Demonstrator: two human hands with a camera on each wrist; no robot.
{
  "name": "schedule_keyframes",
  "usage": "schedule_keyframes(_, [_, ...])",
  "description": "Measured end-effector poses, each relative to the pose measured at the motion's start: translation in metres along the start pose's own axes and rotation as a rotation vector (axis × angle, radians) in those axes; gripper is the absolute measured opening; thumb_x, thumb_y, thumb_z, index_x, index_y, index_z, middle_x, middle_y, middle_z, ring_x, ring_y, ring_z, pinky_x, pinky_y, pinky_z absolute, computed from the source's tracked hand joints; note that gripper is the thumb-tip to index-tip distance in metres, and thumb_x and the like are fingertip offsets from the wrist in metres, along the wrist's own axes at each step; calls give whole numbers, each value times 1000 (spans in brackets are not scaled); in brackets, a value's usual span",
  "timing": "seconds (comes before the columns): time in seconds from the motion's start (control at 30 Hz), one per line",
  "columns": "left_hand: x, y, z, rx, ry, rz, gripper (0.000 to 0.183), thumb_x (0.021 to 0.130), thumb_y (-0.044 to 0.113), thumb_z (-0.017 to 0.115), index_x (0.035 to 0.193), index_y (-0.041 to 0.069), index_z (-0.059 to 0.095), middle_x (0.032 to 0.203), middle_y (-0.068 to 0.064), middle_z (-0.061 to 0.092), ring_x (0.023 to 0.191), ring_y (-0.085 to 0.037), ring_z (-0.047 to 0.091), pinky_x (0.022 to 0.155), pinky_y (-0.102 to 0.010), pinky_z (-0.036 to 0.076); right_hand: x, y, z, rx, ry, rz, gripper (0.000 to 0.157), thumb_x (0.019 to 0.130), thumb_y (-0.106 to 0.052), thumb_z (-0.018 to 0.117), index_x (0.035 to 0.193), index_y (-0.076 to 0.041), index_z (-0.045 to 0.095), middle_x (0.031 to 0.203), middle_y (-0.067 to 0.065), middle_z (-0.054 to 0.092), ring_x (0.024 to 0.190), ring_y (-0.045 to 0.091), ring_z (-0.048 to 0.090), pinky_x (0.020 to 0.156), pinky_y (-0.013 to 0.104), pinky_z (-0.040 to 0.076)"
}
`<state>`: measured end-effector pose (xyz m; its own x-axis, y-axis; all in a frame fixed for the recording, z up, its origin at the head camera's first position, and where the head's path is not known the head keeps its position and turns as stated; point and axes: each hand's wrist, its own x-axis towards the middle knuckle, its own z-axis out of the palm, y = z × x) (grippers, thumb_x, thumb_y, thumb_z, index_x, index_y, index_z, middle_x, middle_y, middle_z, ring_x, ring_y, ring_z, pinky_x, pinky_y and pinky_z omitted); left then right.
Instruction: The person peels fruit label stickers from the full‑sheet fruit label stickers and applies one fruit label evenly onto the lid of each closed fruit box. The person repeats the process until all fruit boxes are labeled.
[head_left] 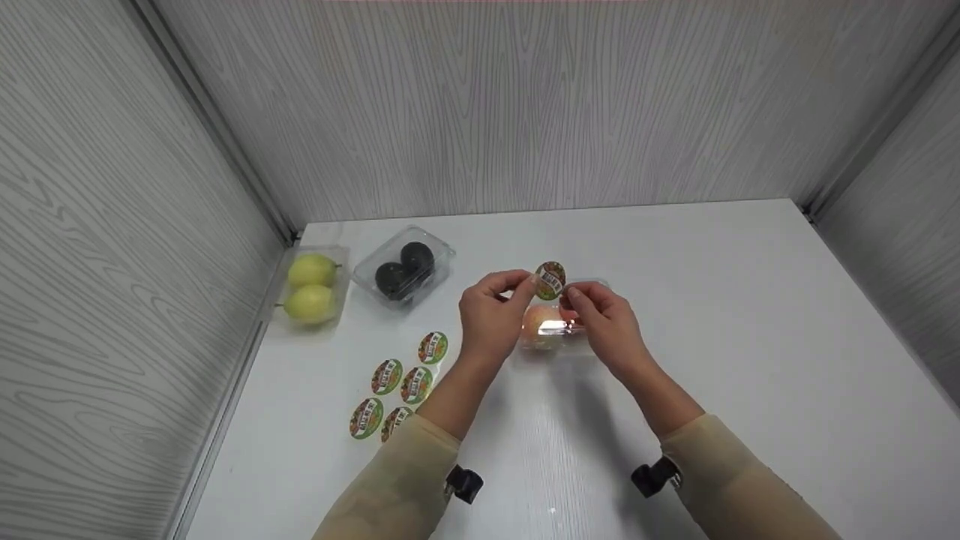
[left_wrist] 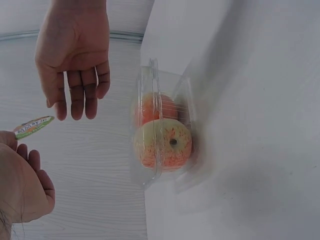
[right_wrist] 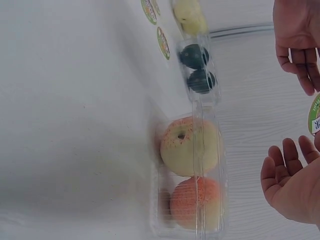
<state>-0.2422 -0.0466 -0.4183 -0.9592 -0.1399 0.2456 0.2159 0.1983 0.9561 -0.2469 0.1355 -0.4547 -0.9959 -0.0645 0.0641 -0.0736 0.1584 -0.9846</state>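
My left hand (head_left: 487, 315) pinches a round fruit-print sticker (head_left: 551, 280) by its edge, holding it up in the air. Close to the sticker's other edge is my right hand (head_left: 604, 322). In the left wrist view a small gap shows between that hand's relaxed fingertips (left_wrist: 60, 111) and the sticker. Below both hands a clear plastic clamshell box (right_wrist: 162, 232) stands on the table, its lid down. Inside are two apples, one pale yellow with red flecks (right_wrist: 187, 152) and one redder (right_wrist: 192, 202). In the head view the hands partly cover the box.
Several matching round stickers (head_left: 387, 376) lie on a sheet at the left of the table, partly under the left forearm. Behind them stand a clear box (head_left: 442, 255) with two dark fruits and another box (head_left: 341, 259) with two yellow-green pears. Grey wood-grain panels (head_left: 480, 112) enclose the table.
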Motion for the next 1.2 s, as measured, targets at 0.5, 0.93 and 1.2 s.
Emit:
schedule_keyframes(0.5, [-1, -8, 4, 32, 23, 25, 11, 97, 20, 79, 101, 11, 83, 96, 4, 78, 87, -13, 68, 80, -35, 54, -1, -2, 0, -49, 60, 10, 24, 111, -24, 57, 115, -3, 69, 110, 14, 71, 99, 20, 71, 79, 24, 57])
schedule_keyframes(0.93, [-3, -26, 4, 411, 48, 411, 13, 94, 22, 81, 89, 11, 77, 113, -5, 72, 112, -23, 67, 97, -46, 51, -6, 0, -7, -421, 178, -263, 18, 110, -21, 61, 113, -5, 70, 109, 8, 72, 101, 23, 68, 87, 40, 55])
schedule_keyframes(1.2, [-2, -33, 5, 434, 27, 411, 13, 95, 22, 79, 90, 10, 76, 113, -7, 72, 111, -24, 68, 95, -47, 52, -8, 7, -14, -547, 178, -466, 11, 108, -13, 63, 110, -4, 68, 110, 11, 72, 105, 25, 69, 90, 49, 57])
